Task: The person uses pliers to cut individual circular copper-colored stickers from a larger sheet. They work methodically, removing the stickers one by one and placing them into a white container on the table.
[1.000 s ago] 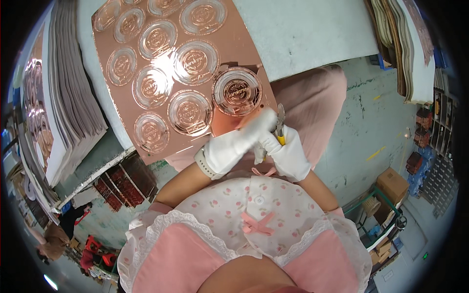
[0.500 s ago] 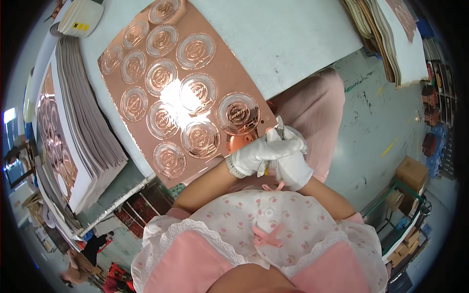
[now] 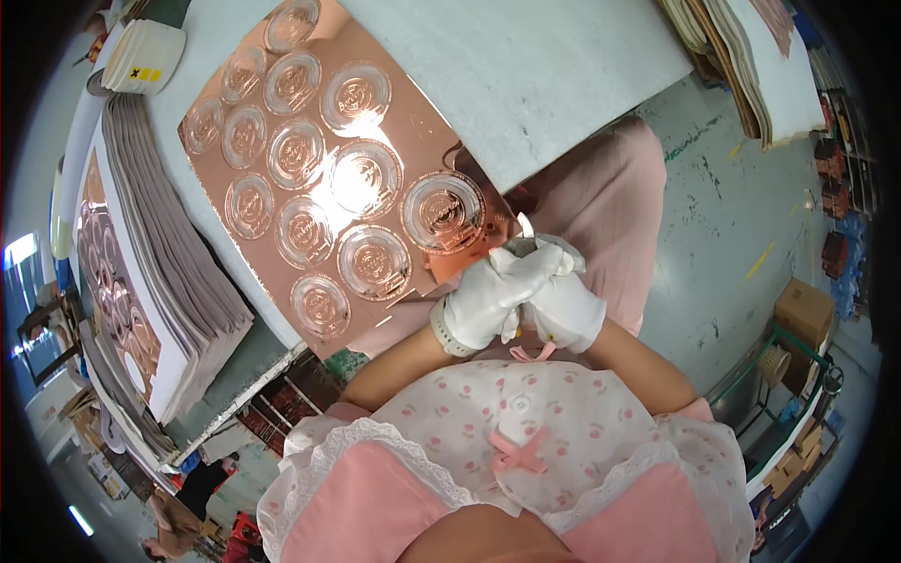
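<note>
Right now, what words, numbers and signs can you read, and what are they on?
Nearest round medallion on the copper-coloured sheet: shiny script across its middle, which I won't copy out.
Other medallions there: lettering too small or lost in glare.
Yellow label on the white rounded object: a dark cross sign; anything else is too small.
Second copper-coloured sheet, far left: any lettering is too small to read.
</note>
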Tool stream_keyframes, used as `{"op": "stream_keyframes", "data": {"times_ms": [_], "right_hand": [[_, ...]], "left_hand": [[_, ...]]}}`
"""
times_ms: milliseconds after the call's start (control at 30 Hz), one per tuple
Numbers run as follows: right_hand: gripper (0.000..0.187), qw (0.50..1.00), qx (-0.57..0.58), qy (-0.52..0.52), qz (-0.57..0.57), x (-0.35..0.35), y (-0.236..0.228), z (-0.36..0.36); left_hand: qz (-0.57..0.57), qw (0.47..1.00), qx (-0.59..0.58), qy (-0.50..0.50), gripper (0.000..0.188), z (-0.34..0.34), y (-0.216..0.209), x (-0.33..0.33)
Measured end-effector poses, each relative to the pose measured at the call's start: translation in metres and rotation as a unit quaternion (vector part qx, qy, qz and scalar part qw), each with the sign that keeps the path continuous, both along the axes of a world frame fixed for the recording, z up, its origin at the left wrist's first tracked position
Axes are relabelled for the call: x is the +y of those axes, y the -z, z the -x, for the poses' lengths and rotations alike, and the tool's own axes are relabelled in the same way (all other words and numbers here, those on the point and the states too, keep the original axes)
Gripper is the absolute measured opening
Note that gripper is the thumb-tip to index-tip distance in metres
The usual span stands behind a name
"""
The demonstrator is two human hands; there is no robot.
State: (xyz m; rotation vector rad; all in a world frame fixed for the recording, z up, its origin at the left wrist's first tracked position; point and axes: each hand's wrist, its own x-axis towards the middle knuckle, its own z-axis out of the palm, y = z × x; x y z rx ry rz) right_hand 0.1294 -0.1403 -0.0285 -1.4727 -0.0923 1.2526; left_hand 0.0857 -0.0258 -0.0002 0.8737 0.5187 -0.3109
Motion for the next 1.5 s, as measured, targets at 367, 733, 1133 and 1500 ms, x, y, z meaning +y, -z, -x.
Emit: {"op": "stream_keyframes", "data": {"times_ms": [367, 733, 1133, 1500], "right_hand": [[0.024, 0.988, 0.142, -0.04, -0.05, 0.009, -0.018, -0.011], [0.026, 0.939, 0.326, -0.002, -0.11, 0.01, -0.024, -0.015], [0.018, 0.983, -0.121, 0.113, 0.079, 0.007, -0.007, -0.026], [0.018, 0.995, -0.063, 0.05, 0.063, 0.005, -0.014, -0.019]], "left_hand": [[-0.035, 0.982, 0.012, -0.184, 0.062, -0.001, 0.005, 0.0], [-0.053, 0.974, -0.003, -0.221, 0.059, -0.002, -0.002, -0.003], [-0.115, 0.954, -0.035, -0.275, 0.062, -0.002, -0.003, -0.005], [-0.216, 0.942, -0.163, -0.2, 0.034, 0.008, 0.012, -0.005]]}}
